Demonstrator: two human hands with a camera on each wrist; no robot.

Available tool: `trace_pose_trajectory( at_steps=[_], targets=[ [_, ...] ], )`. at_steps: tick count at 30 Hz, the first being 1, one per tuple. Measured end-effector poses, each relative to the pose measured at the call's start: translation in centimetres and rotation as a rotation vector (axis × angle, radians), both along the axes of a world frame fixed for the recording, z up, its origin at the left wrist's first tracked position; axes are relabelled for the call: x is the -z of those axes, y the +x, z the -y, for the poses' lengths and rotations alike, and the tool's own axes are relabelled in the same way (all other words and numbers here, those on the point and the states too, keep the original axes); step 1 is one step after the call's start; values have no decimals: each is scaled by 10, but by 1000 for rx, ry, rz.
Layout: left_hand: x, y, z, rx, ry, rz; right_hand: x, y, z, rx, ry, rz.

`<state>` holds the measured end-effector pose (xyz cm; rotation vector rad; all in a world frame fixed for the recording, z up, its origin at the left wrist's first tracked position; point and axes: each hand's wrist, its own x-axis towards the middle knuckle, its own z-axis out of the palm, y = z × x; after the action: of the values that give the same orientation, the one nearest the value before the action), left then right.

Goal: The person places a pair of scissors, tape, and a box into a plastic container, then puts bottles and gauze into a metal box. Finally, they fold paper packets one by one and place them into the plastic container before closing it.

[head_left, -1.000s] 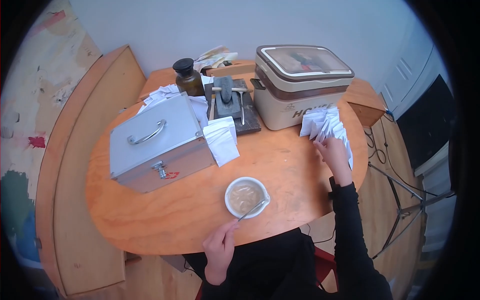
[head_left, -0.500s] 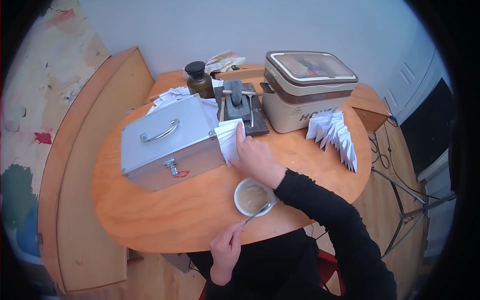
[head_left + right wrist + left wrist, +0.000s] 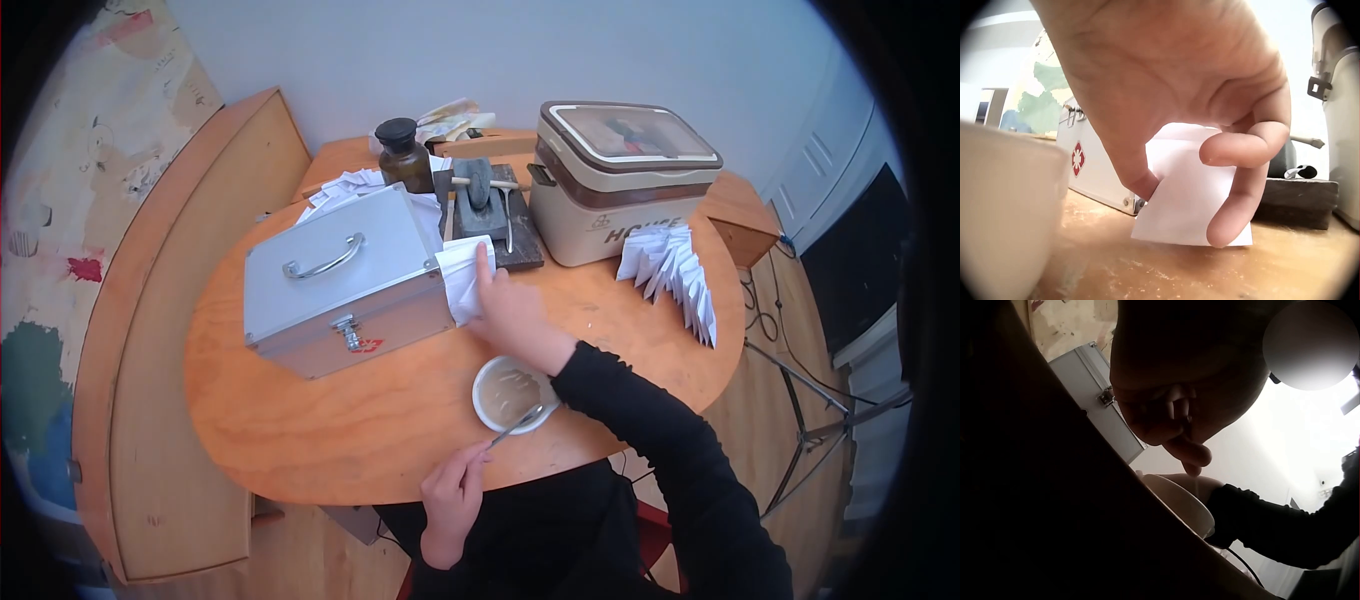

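My left hand pinches the handle of a metal spoon at the table's front edge. The spoon's tip reaches into a white bowl with pale brownish liquid inside. My right hand is beyond the bowl, over a small stack of folded white paper packets beside the silver case. In the right wrist view the thumb lies at the left edge of the white paper and the fingers come down at its right, the paper between them. The left wrist view is dark, with curled fingers above the bowl.
The silver case stands left, more white papers and a brown bottle behind it. A dark slab bears a stone block and thin tools. At right are a beige lidded box and a fanned row of white packets.
My right hand has moved left from the fanned packets to the stack by the silver case, staying there over the last half second. My left hand keeps the spoon in the bowl.
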<state>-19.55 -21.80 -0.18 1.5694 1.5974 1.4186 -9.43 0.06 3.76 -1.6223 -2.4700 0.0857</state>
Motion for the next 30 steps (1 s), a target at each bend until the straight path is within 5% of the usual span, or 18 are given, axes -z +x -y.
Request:
trace_pose_trajectory(
  at_steps=[7, 10, 30],
  targets=[
    [1, 0, 0, -111, -100, 137, -13, 75, 38, -76, 8, -374],
    [-3, 3, -5, -125, -128, 193, -26, 102, 63, -74, -223, -536],
    [-4, 19, -16, -152, -202, 146, -11, 129, 126, 29, -423, -748]
  ],
)
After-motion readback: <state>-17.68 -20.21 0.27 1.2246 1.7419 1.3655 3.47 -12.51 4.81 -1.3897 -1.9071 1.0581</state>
